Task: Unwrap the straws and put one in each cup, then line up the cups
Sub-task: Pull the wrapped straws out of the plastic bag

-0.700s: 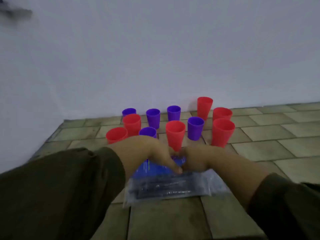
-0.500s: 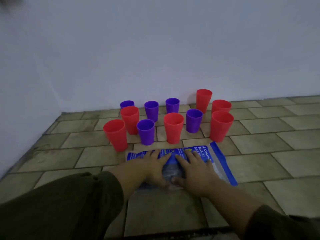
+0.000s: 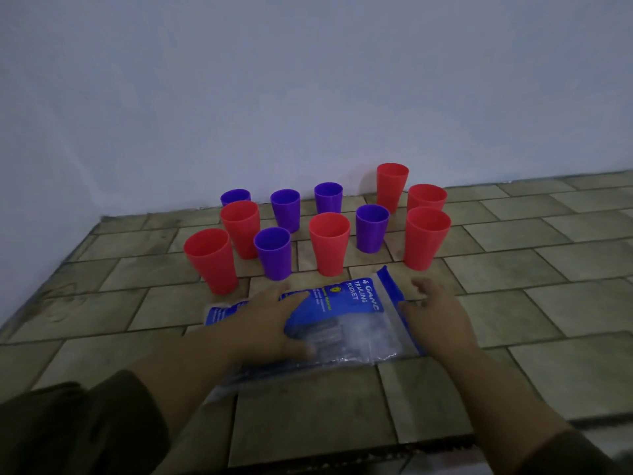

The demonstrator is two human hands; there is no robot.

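A clear plastic bag (image 3: 346, 323) with a blue printed label lies flat on the tiled floor, and dark straws show through it. My left hand (image 3: 270, 323) rests flat on the bag's left half with its fingers spread. At the bag's right edge is my right hand (image 3: 436, 313), fingers loosely bent, thumb touching the blue strip. Behind the bag stand several cups in a loose cluster, upright and without straws: red ones such as the nearest-left cup (image 3: 210, 260) and the right one (image 3: 426, 236), purple ones such as the front cup (image 3: 273, 252).
A plain wall (image 3: 308, 97) rises right behind the cups and along the left side. Tiled floor (image 3: 531, 269) stretches out to the right of the cups. A dark edge (image 3: 376, 454) crosses the floor close to me.
My hands have spread apart: the right one slid from the bag's middle to its right edge, and the left stayed on the bag. The bag has turned slightly.
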